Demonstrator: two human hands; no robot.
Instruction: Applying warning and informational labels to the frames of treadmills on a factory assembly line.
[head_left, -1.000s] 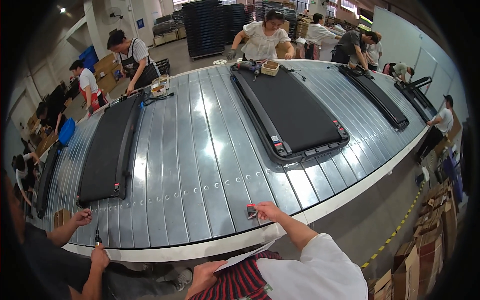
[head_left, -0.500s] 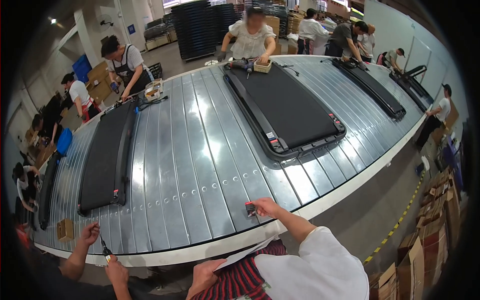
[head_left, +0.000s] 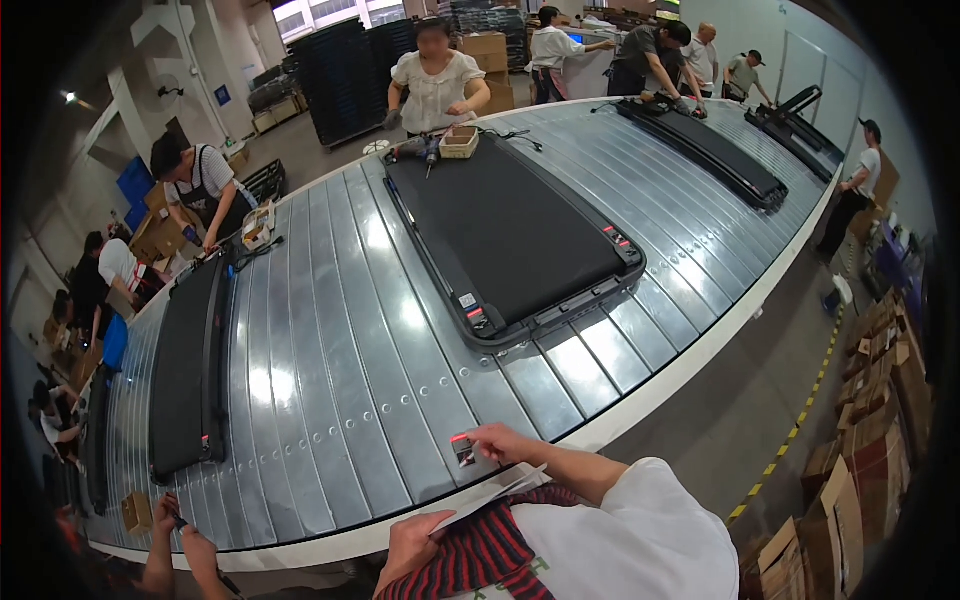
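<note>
My left hand (head_left: 408, 548) is closed around the edge of a stack of white sheets (head_left: 490, 492), held low against my body over a red and black striped garment (head_left: 480, 540). My right hand (head_left: 503, 443) reaches out over the metal slats and pinches a small black label with a red top (head_left: 463, 450) at its edge. Beyond it on the slatted line lies a black treadmill deck (head_left: 520, 230). Red and white labels (head_left: 476, 318) show at its near corners.
Another treadmill deck (head_left: 190, 370) lies to the left, with more at the far right. At lower left a co-worker's hands (head_left: 195, 555) hold a tool near a small cardboard box (head_left: 136, 512). A person (head_left: 435, 90) stands across the line. Flattened cartons (head_left: 850, 490) stand at the right.
The treadmill decks have shifted left in view. My right hand, still with the label, sits a little lower and further left. The co-worker's hands at lower left have moved down and closer together.
</note>
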